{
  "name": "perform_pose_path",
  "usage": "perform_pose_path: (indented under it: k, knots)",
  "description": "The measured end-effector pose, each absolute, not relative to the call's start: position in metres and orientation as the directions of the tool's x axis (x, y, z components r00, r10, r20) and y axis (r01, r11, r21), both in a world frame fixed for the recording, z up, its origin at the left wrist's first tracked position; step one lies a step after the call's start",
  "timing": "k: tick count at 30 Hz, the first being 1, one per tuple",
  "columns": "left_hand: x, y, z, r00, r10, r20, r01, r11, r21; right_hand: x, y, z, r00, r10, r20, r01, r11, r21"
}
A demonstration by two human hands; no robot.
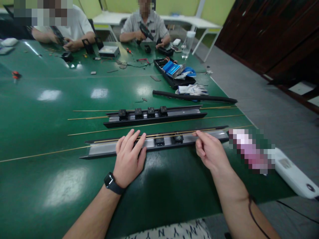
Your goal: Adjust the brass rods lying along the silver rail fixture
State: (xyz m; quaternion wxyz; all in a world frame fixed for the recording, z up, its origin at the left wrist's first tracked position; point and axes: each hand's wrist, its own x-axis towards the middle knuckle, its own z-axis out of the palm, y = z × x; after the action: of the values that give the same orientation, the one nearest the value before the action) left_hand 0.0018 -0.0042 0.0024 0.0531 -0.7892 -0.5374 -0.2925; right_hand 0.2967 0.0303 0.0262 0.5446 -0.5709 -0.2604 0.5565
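Observation:
A long black channel with a pale inner floor (101, 149) lies across the green table in front of me. My left hand (130, 159) rests over its left half, fingers spread, the fingertips by the thin brass-coloured rods. Toward the right end, my right hand (210, 150) pinches a thin brass-coloured rod (166, 135) that runs along the channel. Between my hands, two small black blocks, a left one (159, 140) and a right one (178, 137), sit in the channel under the rods. What lies beneath my left palm is hidden.
Behind is a second channel (184, 113) carrying several black blocks, with loose rods around it. Farther back are a black strip (194, 97), gloves (191, 89) and a black tray (171, 79). Two people sit opposite, one holding a power drill (146, 31). A white device (292, 172) is at right.

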Motion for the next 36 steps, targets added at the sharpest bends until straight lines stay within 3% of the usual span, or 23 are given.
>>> perform_pose_path:
  k: [36]
  knots:
    - [0.0024, -0.005, 0.0023, 0.236, 0.828, 0.508, 0.873, -0.411, 0.263, 0.2981, 0.0314, 0.026, 0.273, 0.898, -0.344, -0.319, -0.253, -0.914]
